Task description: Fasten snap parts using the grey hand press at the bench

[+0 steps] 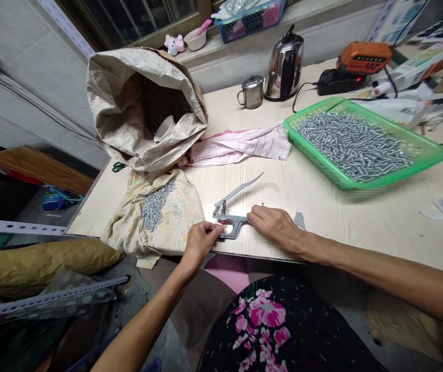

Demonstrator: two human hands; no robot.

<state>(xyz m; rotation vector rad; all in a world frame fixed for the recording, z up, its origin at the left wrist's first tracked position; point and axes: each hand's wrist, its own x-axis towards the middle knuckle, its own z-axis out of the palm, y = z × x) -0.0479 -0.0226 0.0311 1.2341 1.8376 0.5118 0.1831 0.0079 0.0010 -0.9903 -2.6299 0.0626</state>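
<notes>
Grey hand-press pliers (237,223) with a spring and a small red part at the jaw lie near the table's front edge. Their upper lever is raised away from the lower handle. My right hand (273,225) is closed around the lower handle. At the jaw, my left hand (200,242) is in a pinch; whatever is between its fingertips is too small to make out. Left of that hand, a pile of small silver metal pins (157,206) sits on a patterned cloth (185,201).
A green basket (376,183) full of similar metal pieces stands at the right. Behind the cloth is an open sack (109,103) with a white scoop (164,129). A pink-white towel (244,144), steel cup (253,93), kettle (283,64) and battery on a charger (337,81) are farther back.
</notes>
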